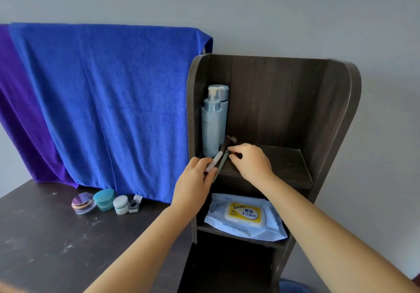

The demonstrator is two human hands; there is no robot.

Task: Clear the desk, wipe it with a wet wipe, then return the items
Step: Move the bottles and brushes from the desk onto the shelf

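Both bare arms reach forward, left hand (195,180) and right hand (250,162) with fingers curled, close together.

a bundle of makeup brushes (221,154) is gripped by the left hand (193,186) at the upper shelf (284,165) of a dark wooden rack, while its upper end is pinched by the right hand (250,162). two pale blue pump bottles (212,122) are stood just behind. a wet wipe pack (245,215) is laid on the shelf below. four small jars (104,201) are lined up on the desk (56,247) before a blue towel (109,106).

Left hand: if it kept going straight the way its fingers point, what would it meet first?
The left hand grips the brushes and points up and right into the shelf. Straight on it would probably meet the pump bottle in the left corner first, though depth is hard to judge from this view.
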